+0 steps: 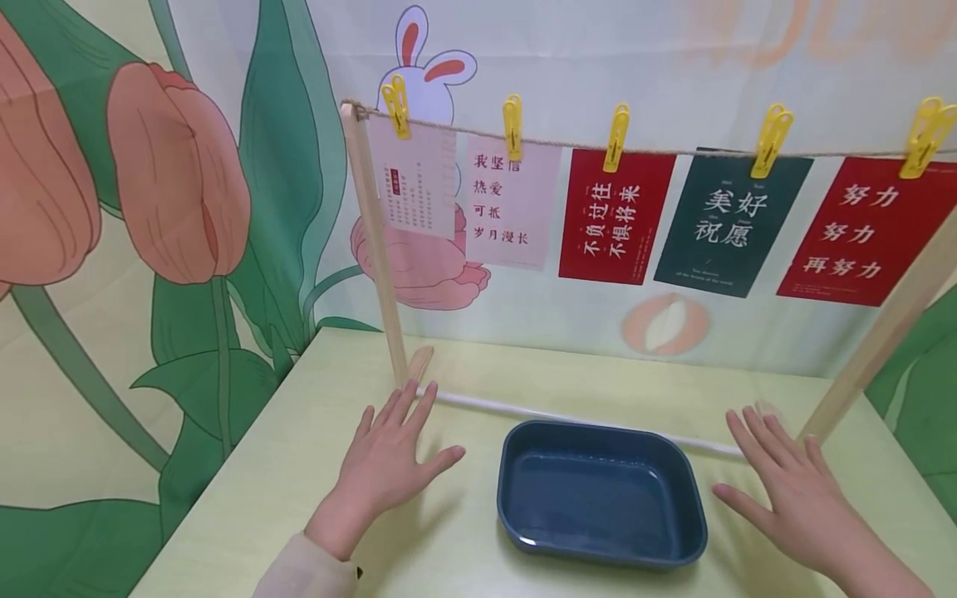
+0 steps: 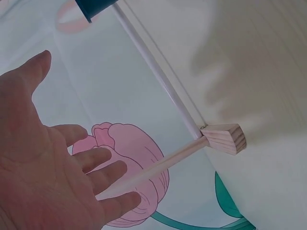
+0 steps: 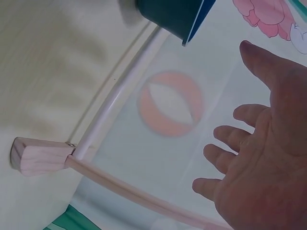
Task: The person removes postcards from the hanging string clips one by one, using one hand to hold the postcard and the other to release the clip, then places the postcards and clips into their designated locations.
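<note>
My left hand (image 1: 392,457) is held above the table, left of a dark blue rectangular basin (image 1: 598,498), with fingers spread and nothing in its grasp. On the basin's other side, my right hand (image 1: 796,502) is likewise spread and holds nothing. Shadows of the hands fall on the tabletop. No contents show inside the basin. Both wrist views show the palms, the left hand (image 2: 53,167) and the right hand (image 3: 259,158), with fingers apart from the wooden frame. Only a corner of the basin (image 3: 168,17) appears in the right wrist view.
Behind the basin stands a wooden frame with a left post (image 1: 377,249), a right post (image 1: 882,332) and a white bottom bar (image 1: 516,407). Several cards, including a green card (image 1: 733,224), hang from twine (image 1: 568,144) by yellow clothespins (image 1: 617,137). A floral backdrop (image 1: 179,183) rises behind.
</note>
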The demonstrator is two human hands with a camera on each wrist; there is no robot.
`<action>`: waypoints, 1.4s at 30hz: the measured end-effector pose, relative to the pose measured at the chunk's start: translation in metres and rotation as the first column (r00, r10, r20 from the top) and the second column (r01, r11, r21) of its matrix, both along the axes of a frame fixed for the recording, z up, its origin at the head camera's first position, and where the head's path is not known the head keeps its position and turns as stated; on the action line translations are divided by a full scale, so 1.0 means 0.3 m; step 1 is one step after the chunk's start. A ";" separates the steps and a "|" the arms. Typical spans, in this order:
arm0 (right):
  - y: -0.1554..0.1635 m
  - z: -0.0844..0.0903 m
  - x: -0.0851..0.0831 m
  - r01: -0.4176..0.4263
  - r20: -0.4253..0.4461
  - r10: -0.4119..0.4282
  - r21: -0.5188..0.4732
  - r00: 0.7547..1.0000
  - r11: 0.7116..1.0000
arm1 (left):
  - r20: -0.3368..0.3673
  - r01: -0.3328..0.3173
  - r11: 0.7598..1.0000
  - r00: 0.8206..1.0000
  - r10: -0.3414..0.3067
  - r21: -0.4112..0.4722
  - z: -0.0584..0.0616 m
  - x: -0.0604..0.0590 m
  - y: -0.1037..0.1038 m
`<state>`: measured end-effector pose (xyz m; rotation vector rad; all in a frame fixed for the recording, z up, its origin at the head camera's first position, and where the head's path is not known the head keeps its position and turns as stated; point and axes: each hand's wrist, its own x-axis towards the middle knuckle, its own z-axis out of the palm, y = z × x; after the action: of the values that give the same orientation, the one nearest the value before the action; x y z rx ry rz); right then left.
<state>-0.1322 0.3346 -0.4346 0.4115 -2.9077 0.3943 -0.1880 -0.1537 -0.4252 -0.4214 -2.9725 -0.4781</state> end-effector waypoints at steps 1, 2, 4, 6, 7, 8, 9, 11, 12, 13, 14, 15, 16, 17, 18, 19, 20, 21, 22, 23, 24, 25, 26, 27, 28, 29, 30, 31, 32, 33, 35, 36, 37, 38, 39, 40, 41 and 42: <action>-0.002 0.002 -0.001 0.000 0.005 0.000 -0.002 1.000 1.000 | -0.002 0.001 1.000 1.000 -0.001 0.003 0.002 -0.001 0.001; -0.003 0.003 -0.001 -0.001 0.007 0.001 -0.005 1.000 1.000 | -0.003 0.001 1.000 1.000 -0.001 0.001 0.003 -0.002 0.003; -0.006 0.007 -0.001 -0.001 0.003 0.001 -0.006 1.000 1.000 | -0.004 0.002 1.000 1.000 -0.002 0.000 0.005 -0.006 0.005; -0.008 0.009 -0.002 -0.007 -0.011 0.007 -0.007 1.000 1.000 | -0.002 0.001 1.000 1.000 -0.001 -0.004 0.007 -0.011 0.006; -0.010 0.010 -0.003 -0.008 -0.014 0.008 -0.005 1.000 1.000 | 0.001 0.001 1.000 1.000 -0.001 -0.007 0.008 -0.013 0.007; -0.012 0.011 -0.004 -0.009 -0.018 0.009 -0.002 1.000 1.000 | 0.003 0.001 1.000 1.000 -0.001 -0.006 0.009 -0.016 0.007; -0.015 0.013 -0.004 -0.011 -0.024 0.011 0.000 1.000 1.000 | 0.004 0.002 1.000 1.000 -0.002 -0.005 0.009 -0.020 0.008; -0.021 0.014 -0.008 -0.014 -0.035 0.014 0.006 0.999 1.000 | 0.002 0.004 1.000 1.000 -0.004 -0.003 0.012 -0.025 0.008; -0.025 0.015 -0.010 -0.015 -0.040 0.016 0.008 0.999 1.000 | 0.000 0.006 1.000 1.000 -0.006 -0.003 0.013 -0.027 0.007; -0.028 0.017 -0.011 -0.020 -0.050 0.020 0.008 0.999 1.000 | -0.002 0.007 1.000 1.000 -0.007 -0.003 0.015 -0.029 0.008; -0.031 0.018 -0.013 -0.025 -0.062 0.025 0.008 0.998 1.000 | -0.006 0.009 1.000 1.000 -0.009 -0.005 0.016 -0.032 0.008; -0.035 0.021 -0.014 -0.030 -0.077 0.030 0.008 0.997 1.000 | -0.010 0.010 1.000 1.000 -0.010 -0.007 0.019 -0.032 0.009; -0.038 0.023 -0.016 -0.035 -0.091 0.035 0.008 0.995 0.999 | -0.014 0.011 1.000 1.000 -0.012 -0.008 0.021 -0.034 0.009; -0.041 0.026 -0.018 -0.040 -0.101 0.040 0.008 0.994 0.999 | -0.018 0.013 1.000 1.000 -0.013 -0.008 0.023 -0.036 0.011; -0.045 0.028 -0.020 -0.044 -0.108 0.045 0.009 0.993 0.999 | -0.021 0.015 1.000 1.000 -0.015 -0.009 0.025 -0.038 0.012; -0.048 0.031 -0.022 -0.049 -0.112 0.049 0.010 0.992 0.999 | -0.022 0.016 1.000 1.000 -0.016 -0.008 0.027 -0.039 0.013; -0.051 0.033 -0.024 -0.050 -0.111 0.051 0.010 0.992 0.999 | -0.024 0.018 1.000 1.000 -0.018 -0.007 0.030 -0.041 0.014; -0.054 0.036 -0.026 -0.053 -0.110 0.053 0.009 0.992 0.999 | -0.027 0.019 1.000 0.999 -0.019 -0.006 0.032 -0.043 0.015; -0.057 0.039 -0.027 -0.056 -0.107 0.056 0.006 0.993 0.998 | -0.028 0.020 1.000 0.999 -0.020 -0.003 0.034 -0.045 0.016; -0.060 0.042 -0.028 -0.057 -0.102 0.057 0.004 0.993 0.998 | -0.029 0.020 1.000 0.999 -0.020 -0.001 0.036 -0.047 0.017; -0.063 0.045 -0.029 -0.059 -0.098 0.059 0.002 0.993 0.998 | -0.029 0.021 1.000 0.999 -0.021 0.002 0.038 -0.048 0.018; -0.066 0.048 -0.030 -0.061 -0.095 0.061 -0.001 0.994 0.998 | -0.028 0.022 1.000 0.999 -0.022 0.008 0.040 -0.049 0.018; -0.069 0.052 -0.030 -0.063 -0.092 0.062 -0.004 0.994 0.998 | -0.028 0.024 1.000 0.999 -0.024 0.013 0.041 -0.051 0.019; -0.072 0.056 -0.031 -0.061 -0.083 0.061 -0.005 0.995 0.998 | -0.027 0.027 0.999 0.999 -0.026 0.020 0.042 -0.052 0.020; -0.076 0.060 -0.032 -0.058 -0.070 0.058 -0.006 0.996 0.998 | -0.024 0.029 0.999 0.999 -0.028 0.028 0.043 -0.053 0.020; -0.080 0.064 -0.033 -0.055 -0.058 0.055 -0.006 0.997 0.998 | -0.021 0.032 0.999 0.999 -0.031 0.037 0.044 -0.055 0.021; -0.084 0.068 -0.034 -0.051 -0.043 0.051 -0.006 0.998 0.999 | -0.018 0.035 0.998 0.999 -0.034 0.047 0.045 -0.056 0.021; -0.088 0.072 -0.036 -0.047 -0.029 0.047 -0.005 0.998 0.999 | -0.016 0.036 0.998 0.999 -0.035 0.055 0.046 -0.058 0.021; -0.092 0.076 -0.038 -0.044 -0.016 0.044 -0.005 0.999 0.999 | -0.015 0.036 0.997 0.999 -0.036 0.062 0.047 -0.060 0.022; -0.096 0.080 -0.039 -0.043 -0.006 0.043 -0.005 0.999 0.999 | -0.012 0.036 0.997 0.999 -0.035 0.070 0.049 -0.062 0.022; -0.103 0.087 -0.043 -0.047 -0.002 0.047 -0.007 0.999 0.999 | -0.010 0.032 0.996 0.999 -0.032 0.079 0.053 -0.065 0.023; -0.105 0.090 -0.044 -0.050 -0.003 0.050 -0.008 0.999 0.999 | -0.010 0.030 0.996 1.000 -0.030 0.083 0.057 -0.066 0.023; -0.107 0.094 -0.045 -0.055 -0.006 0.055 -0.011 0.998 0.998 | -0.012 0.030 0.996 0.999 -0.029 0.087 0.060 -0.067 0.023; -0.109 0.097 -0.046 -0.058 -0.008 0.058 -0.013 0.998 0.998 | -0.011 0.030 0.995 1.000 -0.029 0.090 0.063 -0.068 0.023; -0.111 0.100 -0.046 -0.060 -0.010 0.060 -0.015 0.998 0.998 | -0.012 0.030 0.995 1.000 -0.029 0.093 0.067 -0.070 0.023; -0.113 0.103 -0.047 -0.062 -0.009 0.061 -0.017 0.998 0.998 | -0.013 0.031 0.995 0.999 -0.030 0.099 0.071 -0.071 0.023; -0.115 0.105 -0.047 -0.063 -0.009 0.063 -0.019 0.998 0.998 | -0.014 0.033 0.994 0.999 -0.032 0.107 0.075 -0.072 0.023; -0.117 0.108 -0.048 -0.062 -0.006 0.062 -0.018 0.998 0.998 | -0.013 0.034 0.993 0.999 -0.033 0.115 0.078 -0.074 0.023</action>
<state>-0.1467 0.2995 -0.4021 0.5008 -2.8898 0.4285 -0.2101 -0.1468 -0.4017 -0.4609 -2.9130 -0.6443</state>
